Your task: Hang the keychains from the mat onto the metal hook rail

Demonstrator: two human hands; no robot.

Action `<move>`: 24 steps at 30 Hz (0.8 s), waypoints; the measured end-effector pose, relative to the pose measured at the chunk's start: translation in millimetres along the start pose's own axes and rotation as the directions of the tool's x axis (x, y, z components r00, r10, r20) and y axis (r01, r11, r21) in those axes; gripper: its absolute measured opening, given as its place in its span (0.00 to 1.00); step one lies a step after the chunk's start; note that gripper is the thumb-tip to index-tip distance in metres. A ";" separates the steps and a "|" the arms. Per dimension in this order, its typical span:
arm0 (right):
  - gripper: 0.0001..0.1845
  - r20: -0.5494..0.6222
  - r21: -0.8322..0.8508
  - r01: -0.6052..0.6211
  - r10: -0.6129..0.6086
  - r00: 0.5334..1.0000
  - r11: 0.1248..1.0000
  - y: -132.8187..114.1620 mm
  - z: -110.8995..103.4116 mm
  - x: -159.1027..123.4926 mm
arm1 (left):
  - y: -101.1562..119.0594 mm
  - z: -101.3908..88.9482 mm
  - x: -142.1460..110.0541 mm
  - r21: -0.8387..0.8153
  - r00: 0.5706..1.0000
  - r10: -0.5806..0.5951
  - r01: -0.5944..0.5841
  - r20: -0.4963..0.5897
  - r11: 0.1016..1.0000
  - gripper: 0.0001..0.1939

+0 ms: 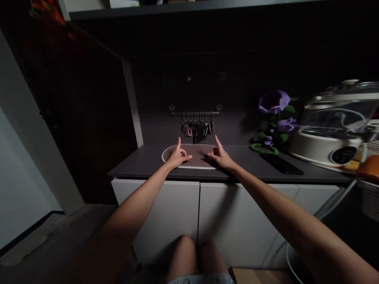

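Above the left part of a brownish oval mat (197,153) with a pale rim, my left hand (177,156) has one finger pointing up and its thumb stretched inward. The other fingers are loosely curled. My right hand (221,157) mirrors it over the mat's right part. I see nothing held in either hand. The hands are apart, facing each other; whether they touch the mat I cannot tell. On the dark wall behind them, several keys (197,128) hang from a rail (195,113).
The mat lies on a dark countertop (137,161) above white cabinet doors (160,209). To the right are purple artificial flowers (274,102), a green ring (264,152), a black phone-like slab (282,164) and a white appliance with a clear cover (319,142). A shelf (189,8) runs overhead.
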State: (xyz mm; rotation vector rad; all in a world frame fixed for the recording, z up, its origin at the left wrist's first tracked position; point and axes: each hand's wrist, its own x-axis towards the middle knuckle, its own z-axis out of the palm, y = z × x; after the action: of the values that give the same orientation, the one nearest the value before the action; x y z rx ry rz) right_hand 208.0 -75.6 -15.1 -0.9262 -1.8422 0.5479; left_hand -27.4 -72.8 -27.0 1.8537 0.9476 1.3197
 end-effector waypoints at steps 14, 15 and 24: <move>0.45 -0.247 0.133 -0.360 0.382 0.890 0.924 23.9 -51.8 138.6 | -0.8 -21.2 152.5 -0.017 0.937 -0.121 0.122 -0.327 0.992 0.30; 0.44 -0.259 0.153 -0.360 0.389 0.884 0.920 29.3 -49.4 145.9 | -4.1 -18.5 162.1 -0.085 0.942 -0.123 0.102 -0.311 0.991 0.27; 0.25 -0.341 0.262 -0.244 0.326 0.882 0.934 73.4 -5.0 182.5 | -21.1 18.6 204.3 -0.528 0.924 -0.296 0.131 -0.241 0.839 0.19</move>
State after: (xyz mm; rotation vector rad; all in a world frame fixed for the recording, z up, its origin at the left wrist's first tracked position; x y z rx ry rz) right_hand 194.2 113.6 37.3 -1.0823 -1.2783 0.6790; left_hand 33.0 109.8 47.5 1.1226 0.8333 1.5656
